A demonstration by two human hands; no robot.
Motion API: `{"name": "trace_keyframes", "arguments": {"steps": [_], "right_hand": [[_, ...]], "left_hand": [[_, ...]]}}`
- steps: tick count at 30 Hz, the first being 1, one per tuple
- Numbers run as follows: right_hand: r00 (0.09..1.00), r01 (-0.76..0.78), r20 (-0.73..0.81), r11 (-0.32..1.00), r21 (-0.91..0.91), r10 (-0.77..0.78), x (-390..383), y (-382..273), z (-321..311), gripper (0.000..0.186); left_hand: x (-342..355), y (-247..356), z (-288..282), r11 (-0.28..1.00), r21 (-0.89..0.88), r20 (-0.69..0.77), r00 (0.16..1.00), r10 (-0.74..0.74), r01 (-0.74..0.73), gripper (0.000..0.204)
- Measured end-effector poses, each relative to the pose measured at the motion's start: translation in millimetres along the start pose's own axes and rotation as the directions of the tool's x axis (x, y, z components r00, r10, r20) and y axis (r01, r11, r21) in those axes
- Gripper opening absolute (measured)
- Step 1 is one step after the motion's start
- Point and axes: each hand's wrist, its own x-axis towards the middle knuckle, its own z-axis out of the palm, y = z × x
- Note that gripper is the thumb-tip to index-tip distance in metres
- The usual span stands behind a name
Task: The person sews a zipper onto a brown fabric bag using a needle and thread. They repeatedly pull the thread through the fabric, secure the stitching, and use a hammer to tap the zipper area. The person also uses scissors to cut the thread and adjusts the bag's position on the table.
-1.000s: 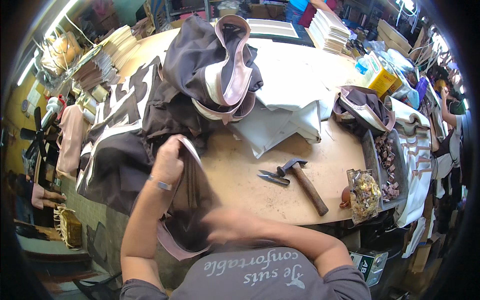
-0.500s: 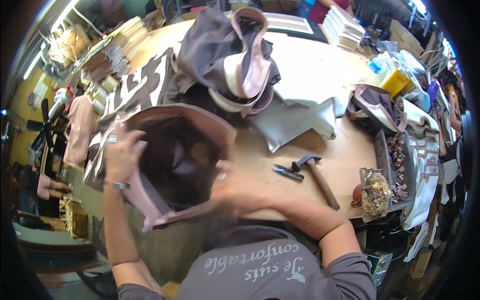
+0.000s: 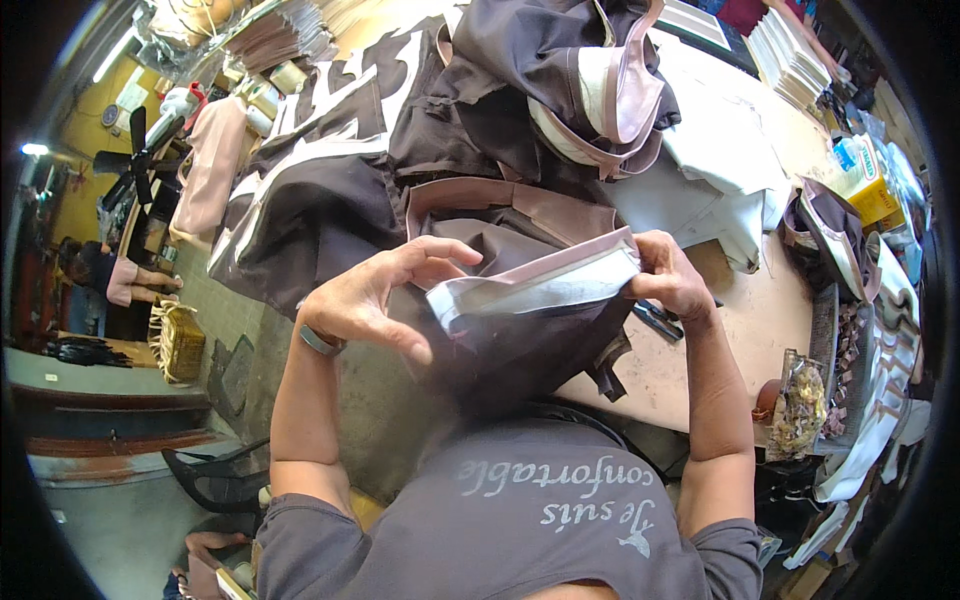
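I hold a dark brown fabric bag body with a pink rim and pale lining up in front of my chest. My left hand pinches the left end of its folded rim, thumb and fingers curled around the pale edge. The right end of the same rim is gripped by my right hand. The bag hangs down between my forearms over the edge of the wooden table. Behind it lies a pile of more dark bag pieces with pink trim.
Dark pliers peek out on the table behind my right hand. A bag of small parts and a tray of scraps sit at the right. White sheets, stacked white pieces and a yellow box lie farther back.
The bag has been lifted and turned from hanging open at my left to being stretched by its rim between both hands. My view has tilted down and nearer.
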Motion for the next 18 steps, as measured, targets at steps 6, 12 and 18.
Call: {"name": "trace_keyframes", "arguments": {"steps": [6,12,18], "right_hand": [[1.000,-0.009,-0.022,0.999,0.041,0.010,-0.2,15.3,-11.1,0.044],[0.858,0.212,-0.244,0.746,-0.631,-0.451,-15.1,34.8,1.2,0.050],[0.856,-0.299,-0.406,0.334,-0.894,-0.320,-85.0,97.3,-17.6,0.026]], "left_hand": [[8.2,0.3,-2.7,0.984,0.023,0.021,0.984,-0.175,0.175,0.048],[5.4,14.7,-5.1,0.889,0.318,-0.181,0.900,0.398,-0.330,0.036],[-26.6,70.7,8.2,0.564,0.680,-0.216,0.606,0.765,-0.469,0.030]]}}
